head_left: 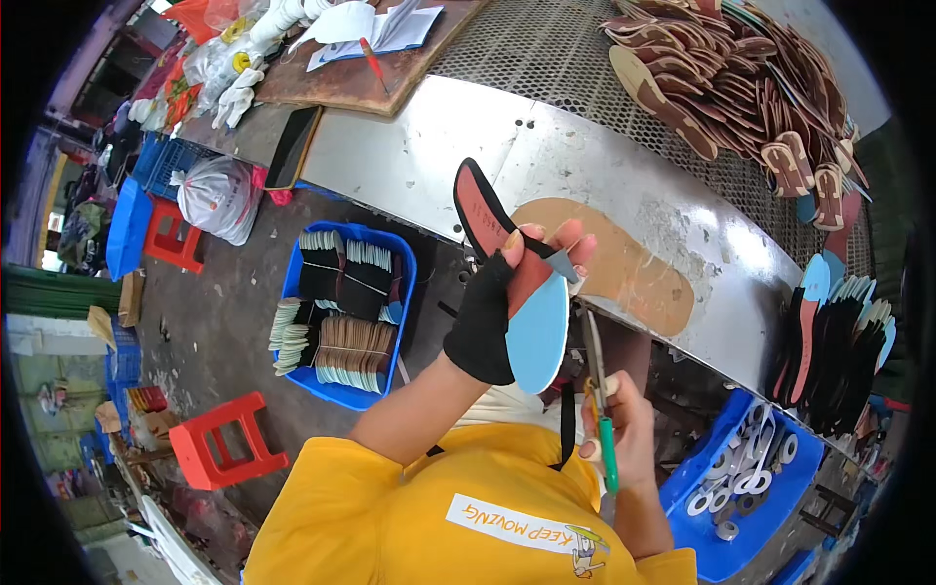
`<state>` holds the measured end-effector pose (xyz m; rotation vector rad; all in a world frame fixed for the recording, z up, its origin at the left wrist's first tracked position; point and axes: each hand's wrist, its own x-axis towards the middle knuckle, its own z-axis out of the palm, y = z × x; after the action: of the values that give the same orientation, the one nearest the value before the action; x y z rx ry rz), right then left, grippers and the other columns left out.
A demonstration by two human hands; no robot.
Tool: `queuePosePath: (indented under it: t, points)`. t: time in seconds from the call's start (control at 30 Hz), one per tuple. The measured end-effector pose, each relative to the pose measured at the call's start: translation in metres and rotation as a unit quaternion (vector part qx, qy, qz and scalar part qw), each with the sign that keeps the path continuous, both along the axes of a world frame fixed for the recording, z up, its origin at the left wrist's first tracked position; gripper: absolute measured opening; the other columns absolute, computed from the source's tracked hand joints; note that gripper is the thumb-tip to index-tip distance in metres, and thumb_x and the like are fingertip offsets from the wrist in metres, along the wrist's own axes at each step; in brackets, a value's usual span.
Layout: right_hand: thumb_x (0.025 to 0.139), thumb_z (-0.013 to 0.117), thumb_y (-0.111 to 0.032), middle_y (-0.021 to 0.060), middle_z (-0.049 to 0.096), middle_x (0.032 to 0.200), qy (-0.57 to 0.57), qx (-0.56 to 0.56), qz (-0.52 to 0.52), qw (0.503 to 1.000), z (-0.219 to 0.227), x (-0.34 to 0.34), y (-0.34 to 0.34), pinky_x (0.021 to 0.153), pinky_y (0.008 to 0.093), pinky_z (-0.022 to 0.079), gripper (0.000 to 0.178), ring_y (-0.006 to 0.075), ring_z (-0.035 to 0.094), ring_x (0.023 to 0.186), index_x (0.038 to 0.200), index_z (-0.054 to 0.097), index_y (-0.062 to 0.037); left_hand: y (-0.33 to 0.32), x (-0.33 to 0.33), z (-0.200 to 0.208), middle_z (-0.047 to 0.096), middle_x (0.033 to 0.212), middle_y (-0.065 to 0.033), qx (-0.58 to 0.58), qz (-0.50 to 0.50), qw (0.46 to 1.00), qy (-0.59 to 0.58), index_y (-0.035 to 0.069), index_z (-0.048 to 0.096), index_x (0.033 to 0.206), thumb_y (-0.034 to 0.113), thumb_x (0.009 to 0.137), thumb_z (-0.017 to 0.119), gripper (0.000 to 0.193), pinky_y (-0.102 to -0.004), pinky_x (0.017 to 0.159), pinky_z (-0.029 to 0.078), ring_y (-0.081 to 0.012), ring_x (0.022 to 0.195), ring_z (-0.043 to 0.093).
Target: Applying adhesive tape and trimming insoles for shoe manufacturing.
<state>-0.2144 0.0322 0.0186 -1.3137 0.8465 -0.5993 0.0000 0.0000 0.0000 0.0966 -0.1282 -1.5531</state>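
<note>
My left hand (485, 317), in a black fingerless glove, grips a shoe insole (538, 341) in front of my body. The insole is light blue at its near, rounded end and reddish toward the far end, with a black border there. A dark grey tip of material sticks out by my fingertips. Just right of it, my right hand (632, 429) is closed round a pair of scissors (608, 448) with a green handle. Their blades point up toward the insole's right side, apart from it as far as I can see. A brown insole-shaped board (624, 258) lies on the metal table beyond.
Bundled insoles fill a blue crate (409, 283) at left. A pile of brown insoles (721, 88) covers the mesh at far right; black ones (829, 351) stand at the right edge. Tape rolls lie in a blue bin (697, 541). A red stool (210, 453) stands at left.
</note>
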Motion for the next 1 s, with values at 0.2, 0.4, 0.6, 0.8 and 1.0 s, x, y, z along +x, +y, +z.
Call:
queuePosePath:
  t: [0.2, 0.4, 0.6, 0.8, 1.0]
  points:
    - [0.067, 0.082, -0.056, -0.0018, 0.047, 0.073, 0.042, -0.005, -0.023, 0.999, -0.011, 0.009, -0.004, 0.059, 0.0211, 0.033, 0.064, 0.0059, 0.042, 0.066, 0.089, 0.047, -0.0065, -0.002, -0.002, 0.004, 0.05, 0.136, -0.0124, 0.01, 0.011, 0.999, -0.034, 0.014, 0.056, 0.11, 0.026, 0.097, 0.054, 0.018, -0.0401, 0.108, 0.036, -0.0278, 0.134, 0.042]
    - [0.066, 0.087, -0.037, -0.0006, 0.049, 0.069, 0.098, -0.099, -0.065, 0.988, -0.009, 0.011, -0.013, 0.054, 0.0216, 0.036, 0.055, 0.0061, 0.045, 0.061, 0.089, 0.047, -0.0055, 0.002, 0.0, 0.004, 0.053, 0.134, -0.013, 0.051, -0.048, 0.991, -0.113, 0.01, 0.055, 0.111, 0.024, 0.098, 0.052, 0.02, -0.039, 0.1, 0.046, -0.0266, 0.129, 0.046]
    - [0.07, 0.082, -0.015, 0.0017, 0.05, 0.056, 0.236, -0.166, -0.163, 0.943, -0.005, -0.012, -0.028, 0.05, 0.0242, 0.038, 0.033, 0.0055, 0.044, 0.053, 0.076, 0.051, -0.0024, -0.003, 0.01, -0.004, 0.052, 0.134, -0.0191, 0.104, 0.014, 0.934, -0.342, 0.003, 0.056, 0.112, 0.025, 0.098, 0.05, 0.026, -0.0407, 0.104, 0.041, -0.0283, 0.128, 0.047]
    - [0.077, 0.076, -0.022, 0.0096, 0.057, 0.063, 0.385, -0.434, -0.223, 0.784, 0.002, -0.042, -0.096, 0.057, 0.0338, 0.044, 0.028, 0.0214, 0.055, 0.057, 0.087, 0.062, -0.0007, -0.007, -0.013, 0.014, 0.062, 0.118, -0.0182, 0.008, 0.072, 0.856, -0.512, 0.001, 0.059, 0.108, 0.024, 0.098, 0.051, 0.026, -0.0395, 0.097, 0.046, -0.0266, 0.116, 0.057]
    - [0.087, 0.067, -0.017, -0.0024, 0.048, 0.06, 0.068, -0.1, -0.039, 0.992, 0.022, 0.007, -0.088, 0.051, 0.0222, 0.036, 0.02, 0.0039, 0.041, 0.056, 0.078, 0.062, -0.0002, -0.002, -0.043, 0.033, 0.067, 0.09, -0.0032, 0.076, 0.084, 0.856, -0.504, 0.001, 0.066, 0.1, 0.02, 0.096, 0.057, 0.021, -0.025, 0.073, 0.048, -0.0103, 0.084, 0.062]
